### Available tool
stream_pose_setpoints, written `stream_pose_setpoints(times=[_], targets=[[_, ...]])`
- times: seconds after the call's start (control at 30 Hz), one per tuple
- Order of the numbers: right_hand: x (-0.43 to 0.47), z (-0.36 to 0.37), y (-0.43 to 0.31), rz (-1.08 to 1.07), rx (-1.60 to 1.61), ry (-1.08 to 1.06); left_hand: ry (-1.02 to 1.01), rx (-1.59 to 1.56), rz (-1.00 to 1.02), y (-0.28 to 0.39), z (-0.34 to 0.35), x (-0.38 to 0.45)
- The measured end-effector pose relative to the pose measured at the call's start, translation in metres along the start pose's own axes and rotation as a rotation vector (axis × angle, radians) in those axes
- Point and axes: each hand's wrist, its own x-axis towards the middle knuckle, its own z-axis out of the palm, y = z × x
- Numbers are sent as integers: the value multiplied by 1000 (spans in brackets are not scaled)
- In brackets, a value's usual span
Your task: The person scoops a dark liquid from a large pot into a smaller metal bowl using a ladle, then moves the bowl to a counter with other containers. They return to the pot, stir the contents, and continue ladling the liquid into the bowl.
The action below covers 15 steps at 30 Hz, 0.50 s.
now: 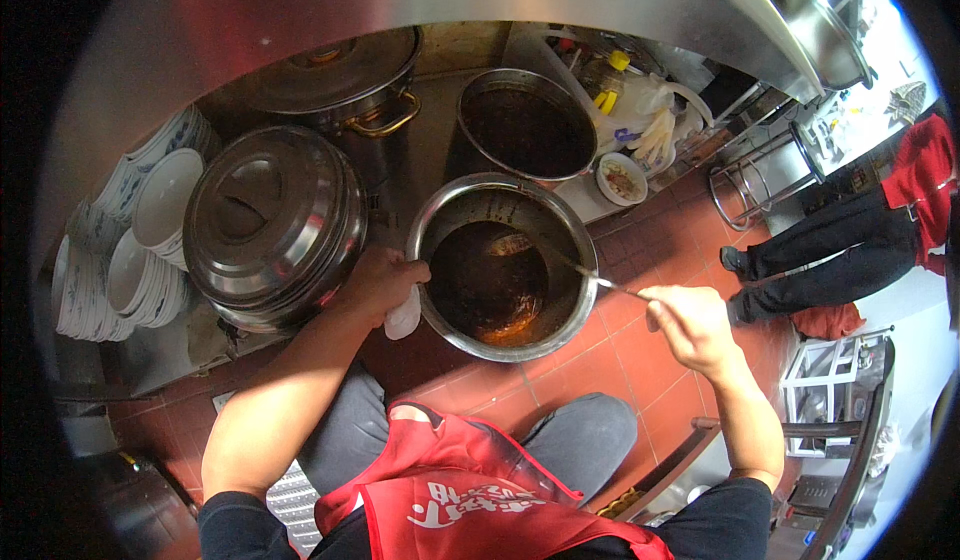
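A deep round metal pot (583,312) with dark sauce and some reddish oil inside stands in front of me. My left hand (388,282) grips the pot's left rim, with a pale cloth or pad (403,315) under the fingers. My right hand (694,329) is closed around the thin metal handle (613,285) of a ladle or similar utensil, which slants over the right rim into the pot; its far end is partly hidden in the sauce. Just behind is a second round container (529,129) filled with dark contents.
A lidded steel pot (274,215) and stacked patterned bowls (161,200) stand to the left. Behind is a large pot with a brass-coloured handle (386,115). A small white bowl of food (622,179) sits right of the containers. A person in dark trousers (840,264) stands at the right, near a metal stool (765,177).
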Motion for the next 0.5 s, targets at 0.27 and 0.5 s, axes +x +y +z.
stream_pose_setpoints(times=[0.27, 0.5], targets=[[-2, 3, 60, 873, 1171, 521, 6, 10, -28, 8, -1, -7], [70, 10, 115, 677, 1190, 765, 35, 125, 77, -3, -3, -1]])
